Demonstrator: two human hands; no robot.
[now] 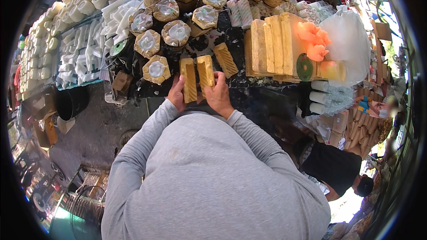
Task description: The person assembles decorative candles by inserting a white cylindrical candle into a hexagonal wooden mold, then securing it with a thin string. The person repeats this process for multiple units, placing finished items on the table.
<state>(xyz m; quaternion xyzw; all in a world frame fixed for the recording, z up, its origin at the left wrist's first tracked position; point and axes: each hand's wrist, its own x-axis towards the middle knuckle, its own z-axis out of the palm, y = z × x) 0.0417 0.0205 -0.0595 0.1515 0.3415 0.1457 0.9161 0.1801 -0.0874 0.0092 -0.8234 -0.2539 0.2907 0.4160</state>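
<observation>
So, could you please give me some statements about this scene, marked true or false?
1. The left hand holds a yellow grooved piece. True.
2. The right hand is empty. False: it holds a second yellow grooved piece.
3. The orange flower-shaped piece lies to the right of both hands. True.
4. The hexagonal pieces stand right of the orange piece. False: they are to its left.
5. A black bucket is left of the left hand. True.
</observation>
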